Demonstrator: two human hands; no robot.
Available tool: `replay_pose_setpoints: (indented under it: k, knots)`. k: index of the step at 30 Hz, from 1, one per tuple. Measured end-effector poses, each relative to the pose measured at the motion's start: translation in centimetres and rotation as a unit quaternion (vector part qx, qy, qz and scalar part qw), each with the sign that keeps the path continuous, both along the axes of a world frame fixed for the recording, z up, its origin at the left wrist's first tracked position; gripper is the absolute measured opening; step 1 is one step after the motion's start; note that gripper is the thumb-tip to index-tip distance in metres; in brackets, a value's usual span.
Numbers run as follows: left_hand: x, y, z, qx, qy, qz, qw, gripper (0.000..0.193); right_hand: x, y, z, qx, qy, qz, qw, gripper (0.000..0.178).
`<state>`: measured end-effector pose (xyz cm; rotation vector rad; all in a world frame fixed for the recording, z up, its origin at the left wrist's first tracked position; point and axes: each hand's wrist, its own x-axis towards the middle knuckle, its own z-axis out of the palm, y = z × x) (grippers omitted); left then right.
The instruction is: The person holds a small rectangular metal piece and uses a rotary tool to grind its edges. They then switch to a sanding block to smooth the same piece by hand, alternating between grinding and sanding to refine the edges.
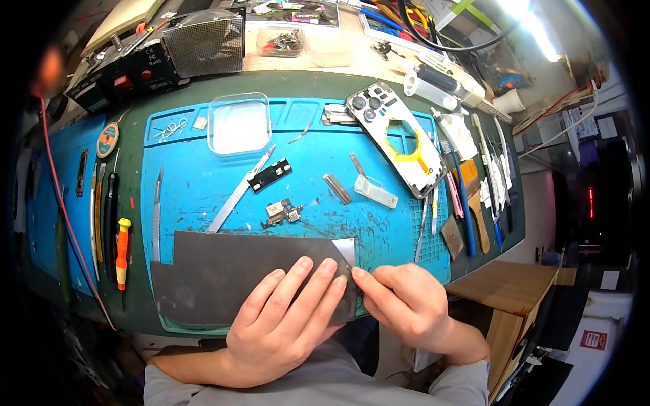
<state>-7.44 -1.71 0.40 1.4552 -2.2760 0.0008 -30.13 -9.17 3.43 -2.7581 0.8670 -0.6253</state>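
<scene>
A dark grey, flat sheet (223, 274) with a stepped left edge lies along the near side of the blue work mat (305, 176). My left hand (288, 318) rests on its right part with fingers stretched out flat. At the sheet's right edge, my right hand (406, 301) pinches the edge between thumb and forefinger. A pale, shiny triangle (345, 249) shows at the upper right corner, just beyond the pinch, where the dark layer is lifted or folded back. Exactly what lies between those fingertips is partly hidden.
Beyond the sheet lie a small phone part (282, 212), a black plate (269, 176), tweezers (233, 203) and a clear dish (239, 125). A phone frame (396, 139) lies at the far right. An orange screwdriver (122, 254) lies left; brushes (464, 203) lie right.
</scene>
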Motion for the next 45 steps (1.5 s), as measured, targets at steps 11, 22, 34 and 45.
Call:
replay_pose_setpoints:
  k: [11,22,34,45]
  knots:
    - [-0.03,-0.06,0.22,0.001,-0.002,-0.001,1.0,0.047,0.31,-0.27,0.02,0.002,-0.009,0.0,1.0,0.043]
    - [-0.02,-0.11,0.25,0.008,0.003,-0.004,1.0,0.047,0.07,0.04,-0.24,0.004,-0.018,-0.003,1.0,0.041]
    - [0.01,-0.02,0.33,0.013,0.003,-0.006,1.0,0.047,0.02,0.06,-0.19,-0.004,-0.006,0.001,1.0,0.043]
    - [-0.07,-0.03,0.27,0.007,0.004,-0.002,1.0,0.047,0.27,-0.16,-0.02,-0.004,0.004,0.005,1.0,0.047]
